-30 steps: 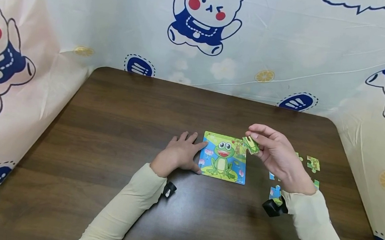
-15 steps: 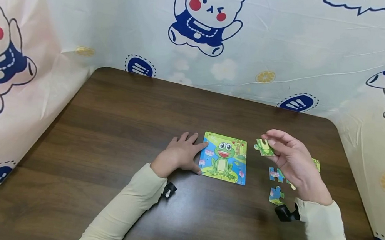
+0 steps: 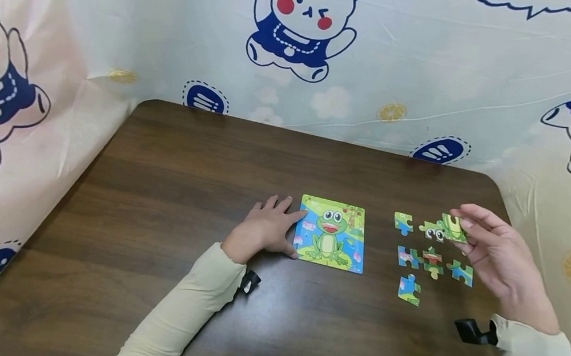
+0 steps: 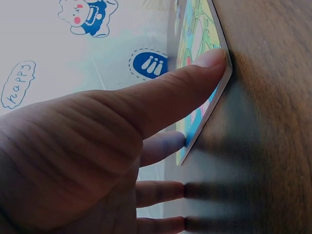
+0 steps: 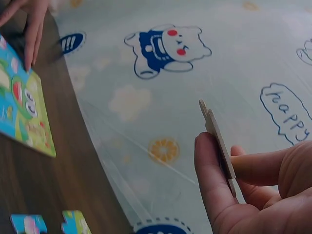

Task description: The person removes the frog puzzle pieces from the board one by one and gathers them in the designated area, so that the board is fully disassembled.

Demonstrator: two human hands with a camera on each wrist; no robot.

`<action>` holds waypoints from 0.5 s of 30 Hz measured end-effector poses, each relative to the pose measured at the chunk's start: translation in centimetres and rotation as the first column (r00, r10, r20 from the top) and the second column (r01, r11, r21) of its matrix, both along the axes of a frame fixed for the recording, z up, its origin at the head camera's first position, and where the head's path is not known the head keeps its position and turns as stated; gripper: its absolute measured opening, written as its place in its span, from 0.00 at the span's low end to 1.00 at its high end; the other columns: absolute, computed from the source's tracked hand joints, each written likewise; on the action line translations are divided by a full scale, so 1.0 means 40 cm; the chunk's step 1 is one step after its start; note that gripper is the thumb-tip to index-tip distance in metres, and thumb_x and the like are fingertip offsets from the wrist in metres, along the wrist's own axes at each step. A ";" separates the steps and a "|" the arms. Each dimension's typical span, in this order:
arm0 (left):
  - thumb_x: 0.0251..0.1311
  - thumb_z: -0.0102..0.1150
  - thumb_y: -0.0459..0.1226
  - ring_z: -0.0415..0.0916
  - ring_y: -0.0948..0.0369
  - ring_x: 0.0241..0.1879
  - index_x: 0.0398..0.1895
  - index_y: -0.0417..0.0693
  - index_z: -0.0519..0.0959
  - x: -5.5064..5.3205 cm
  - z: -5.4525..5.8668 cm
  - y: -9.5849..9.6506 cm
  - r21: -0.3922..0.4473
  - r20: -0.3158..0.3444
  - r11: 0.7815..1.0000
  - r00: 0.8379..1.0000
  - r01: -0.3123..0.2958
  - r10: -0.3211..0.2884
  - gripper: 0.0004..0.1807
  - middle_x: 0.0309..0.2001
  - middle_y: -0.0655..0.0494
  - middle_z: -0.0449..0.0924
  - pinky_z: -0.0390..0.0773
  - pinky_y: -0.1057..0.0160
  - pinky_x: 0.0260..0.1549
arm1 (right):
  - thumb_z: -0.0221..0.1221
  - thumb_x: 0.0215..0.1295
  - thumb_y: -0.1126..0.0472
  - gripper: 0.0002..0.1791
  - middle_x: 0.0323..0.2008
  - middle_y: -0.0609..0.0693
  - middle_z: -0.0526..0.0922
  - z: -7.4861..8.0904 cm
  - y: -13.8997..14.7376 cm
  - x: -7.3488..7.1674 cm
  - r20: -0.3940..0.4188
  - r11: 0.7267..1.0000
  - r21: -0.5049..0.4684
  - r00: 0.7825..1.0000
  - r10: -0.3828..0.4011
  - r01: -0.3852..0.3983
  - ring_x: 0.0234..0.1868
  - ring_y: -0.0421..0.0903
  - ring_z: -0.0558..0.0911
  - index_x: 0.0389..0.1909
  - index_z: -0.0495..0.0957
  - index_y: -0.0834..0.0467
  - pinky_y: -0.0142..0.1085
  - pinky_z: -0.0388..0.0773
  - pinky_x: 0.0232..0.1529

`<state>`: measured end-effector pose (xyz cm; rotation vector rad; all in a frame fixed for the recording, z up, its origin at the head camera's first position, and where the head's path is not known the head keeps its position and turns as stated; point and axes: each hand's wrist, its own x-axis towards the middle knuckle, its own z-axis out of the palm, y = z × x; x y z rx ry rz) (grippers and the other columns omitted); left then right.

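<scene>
A square frog picture board (image 3: pixel 330 235) lies on the table before me. My left hand (image 3: pixel 266 226) rests beside it with fingers spread; in the left wrist view the thumb (image 4: pixel 210 61) and one finger touch the board's edge. My right hand (image 3: pixel 507 262) holds a green puzzle piece (image 3: pixel 452 228) raised at the right, pinched between thumb and fingers. The right wrist view shows that piece (image 5: pixel 220 144) edge-on. Beneath and left of it lie loose pieces: one with the frog's eyes (image 3: pixel 433 232), partly covered, one with its mouth (image 3: pixel 432 263), and several blue-green ones.
Among the loose pieces right of the board are a far-left piece (image 3: pixel 403 223), a near one (image 3: pixel 410 290) and a right one (image 3: pixel 461 272). The brown table (image 3: pixel 174 156) meets a printed cloth (image 3: pixel 176 30) around its back and sides.
My right hand has moved right, away from the board and over the loose pieces, still pinching the puzzle piece. More loose pieces are uncovered. My left hand has stayed in place.
</scene>
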<state>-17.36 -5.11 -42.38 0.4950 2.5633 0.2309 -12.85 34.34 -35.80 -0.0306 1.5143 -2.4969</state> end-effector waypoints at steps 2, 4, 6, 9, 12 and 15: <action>0.53 0.71 0.61 0.39 0.44 0.82 0.81 0.71 0.53 0.000 0.000 0.000 -0.001 -0.003 1.000 1.000 -0.003 0.003 0.54 0.83 0.51 0.42 0.51 0.39 0.76 | 0.43 0.76 0.77 0.21 0.49 0.53 0.89 -0.001 0.019 0.006 0.009 1.000 -0.006 1.000 -0.010 0.010 0.45 0.45 0.89 0.54 0.83 0.62 0.32 0.86 0.40; 0.53 0.71 0.61 0.39 0.45 0.82 0.81 0.71 0.53 0.000 0.000 0.001 -0.003 -0.002 1.000 1.000 -0.004 0.004 0.54 0.83 0.51 0.42 0.51 0.39 0.76 | 0.42 0.76 0.78 0.22 0.49 0.53 0.89 -0.003 0.034 0.010 0.012 1.000 -0.024 1.000 -0.011 0.011 0.44 0.45 0.89 0.54 0.83 0.62 0.32 0.85 0.38; 0.53 0.71 0.61 0.39 0.45 0.82 0.81 0.71 0.53 0.000 0.001 0.001 -0.004 -0.001 1.000 1.000 -0.004 0.004 0.54 0.83 0.51 0.42 0.51 0.39 0.76 | 0.42 0.76 0.78 0.22 0.49 0.54 0.89 -0.004 0.046 0.014 0.008 0.999 -0.039 1.000 -0.013 0.013 0.43 0.45 0.89 0.54 0.83 0.62 0.33 0.86 0.38; 0.54 0.71 0.61 0.39 0.45 0.82 0.81 0.71 0.53 0.001 0.000 0.001 -0.002 -0.003 1.000 1.000 -0.003 0.003 0.54 0.83 0.51 0.42 0.51 0.39 0.76 | 0.40 0.76 0.78 0.23 0.49 0.54 0.89 -0.005 0.060 0.017 -0.006 0.999 -0.052 1.000 -0.011 0.011 0.45 0.46 0.89 0.54 0.83 0.63 0.36 0.86 0.40; 0.54 0.72 0.60 0.40 0.44 0.82 0.81 0.70 0.53 0.001 -0.002 0.001 0.005 -0.003 1.000 1.000 -0.005 0.005 0.54 0.83 0.51 0.42 0.51 0.39 0.76 | 0.40 0.76 0.78 0.23 0.49 0.55 0.89 -0.008 0.071 0.019 -0.010 0.999 -0.047 1.000 -0.009 0.009 0.45 0.47 0.89 0.55 0.82 0.63 0.37 0.87 0.41; 0.53 0.72 0.60 0.40 0.44 0.82 0.81 0.70 0.54 0.000 -0.002 0.000 0.010 -0.004 1.000 1.000 -0.008 0.008 0.54 0.83 0.51 0.43 0.51 0.39 0.76 | 0.40 0.77 0.78 0.23 0.49 0.55 0.88 -0.012 0.080 0.020 -0.002 0.999 -0.041 1.000 -0.005 0.005 0.46 0.47 0.89 0.55 0.82 0.63 0.36 0.86 0.43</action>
